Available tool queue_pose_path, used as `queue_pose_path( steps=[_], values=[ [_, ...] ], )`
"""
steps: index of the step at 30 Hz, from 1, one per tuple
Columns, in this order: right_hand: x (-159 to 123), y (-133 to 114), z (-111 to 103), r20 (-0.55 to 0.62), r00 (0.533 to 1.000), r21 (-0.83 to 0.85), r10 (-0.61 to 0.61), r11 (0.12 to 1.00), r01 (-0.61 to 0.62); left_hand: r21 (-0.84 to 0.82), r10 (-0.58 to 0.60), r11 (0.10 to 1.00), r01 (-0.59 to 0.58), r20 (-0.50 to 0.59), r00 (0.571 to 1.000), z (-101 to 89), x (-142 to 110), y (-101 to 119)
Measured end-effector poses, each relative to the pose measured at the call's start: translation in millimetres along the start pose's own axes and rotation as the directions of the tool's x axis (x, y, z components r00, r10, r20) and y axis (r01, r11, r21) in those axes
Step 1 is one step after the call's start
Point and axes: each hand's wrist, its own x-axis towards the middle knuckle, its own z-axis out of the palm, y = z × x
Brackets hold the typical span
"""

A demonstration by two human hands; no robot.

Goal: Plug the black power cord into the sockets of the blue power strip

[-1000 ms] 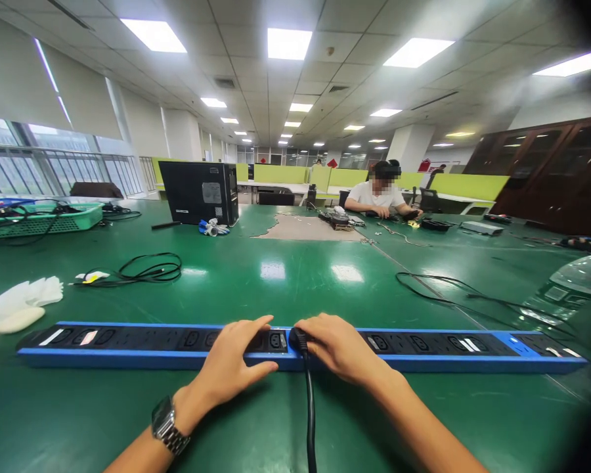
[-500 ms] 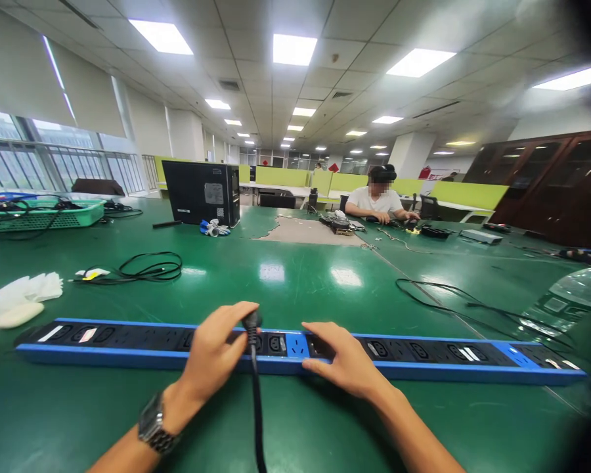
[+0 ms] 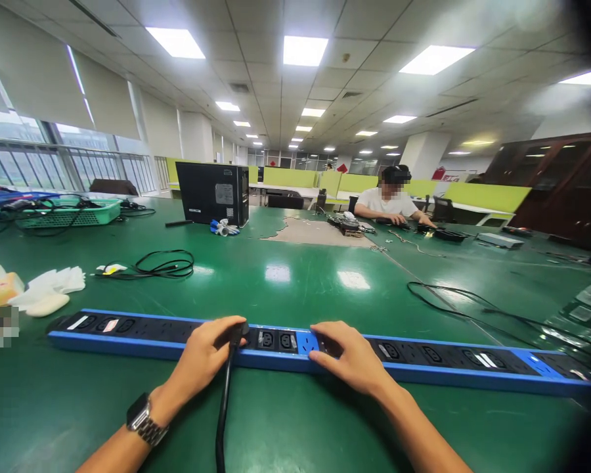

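Note:
A long blue power strip (image 3: 270, 358) with black sockets lies across the green table in front of me. My left hand (image 3: 204, 358) is closed around a black power plug (image 3: 239, 334), over sockets left of the strip's middle. The plug's thick black cord (image 3: 223, 414) runs down toward me. Whether the prongs sit in a socket is hidden. My right hand (image 3: 352, 358) rests on the strip beside a blue socket (image 3: 307, 343), thumb and fingers apart, holding nothing but the strip's edges lightly touched.
A coiled black cable (image 3: 162, 264) and white tissue (image 3: 54, 288) lie to the left. Farther back stand a green basket (image 3: 79, 215) and a black computer case (image 3: 211, 194). Loose cable (image 3: 453, 295) and a plastic bottle (image 3: 584, 315) are at right. A co-worker (image 3: 391, 197) sits across the table.
The plug has left the blue middle socket, where my right hand held it, and moved left into my left hand. My right hand has opened and stays over the strip. The view has shifted slightly.

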Motion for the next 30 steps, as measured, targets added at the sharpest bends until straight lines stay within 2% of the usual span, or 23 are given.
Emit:
queue_pose_path(
  steps=[5,10,16,19,23,26,28,30],
  values=[
    [8,-13,5,-0.025,0.999,0.048,0.030,0.998,-0.029,0.067,0.027,0.997,-0.027,0.000,1.000,7.7,2,0],
    [25,-54,20,0.007,0.996,0.138,-0.094,0.986,0.092,0.108,0.030,0.994,-0.036,0.058,0.998,5.9,4,0],
    [45,-88,44,0.043,0.988,0.227,-0.151,0.964,0.137,0.105,0.042,0.993,-0.054,0.110,0.993,7.6,-3,-5],
    [51,-96,52,0.059,0.983,0.210,-0.174,0.965,0.158,0.093,0.046,0.994,-0.059,0.126,0.991,7.2,-5,-7],
    [57,-100,64,0.037,0.981,0.186,-0.189,0.966,0.179,0.125,0.100,0.984,-0.125,0.188,0.977,6.8,-5,-4],
    [60,-103,73,0.006,0.982,0.129,-0.189,0.974,0.187,0.160,0.101,0.978,-0.131,0.182,0.978,9.6,-5,-3],
    [61,-104,74,-0.034,0.978,0.130,-0.206,0.969,0.209,0.180,0.109,0.974,-0.140,0.176,0.978,11.3,-5,-5],
    [60,-100,66,-0.148,0.966,0.209,-0.212,0.948,0.240,0.204,0.117,0.967,-0.151,0.167,0.979,11.2,-6,-9]
  ],
)
